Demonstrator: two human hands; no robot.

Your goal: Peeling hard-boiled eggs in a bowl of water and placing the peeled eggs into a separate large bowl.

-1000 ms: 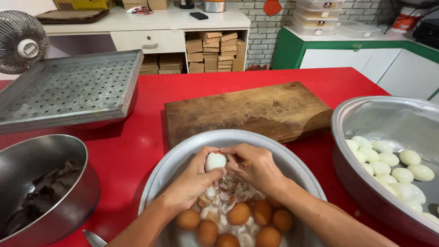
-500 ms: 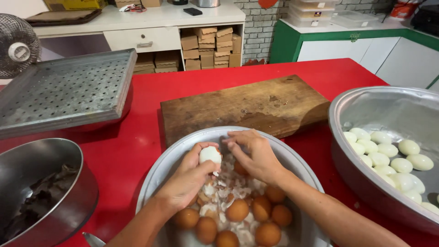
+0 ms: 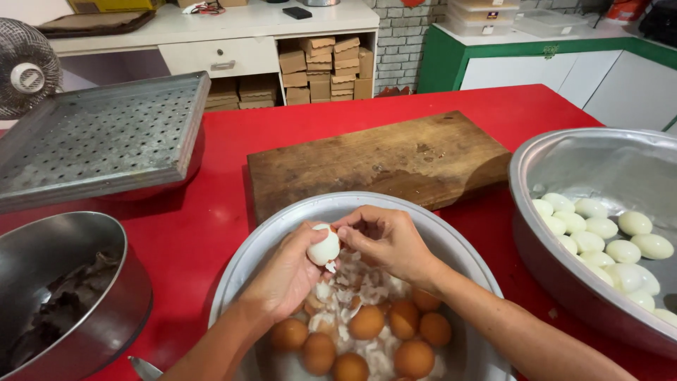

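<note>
Over the last second the left hand point(image 3: 289, 271) kept its closed grip on the egg point(image 3: 325, 248) and carried it slightly toward 9 o'clock, above the basin point(image 3: 243, 271). The right hand point(image 3: 384, 240), fingers pinched at the egg's 3 o'clock side, picked off shell. The egg showed almost wholly white, so peeling looked nearly finished.

Cutting board point(image 3: 377, 159) lies behind the middle bowl point(image 3: 247, 264) (eggs point(image 3: 367, 339) inside); perforated tray point(image 3: 99, 137) sits left.
</note>
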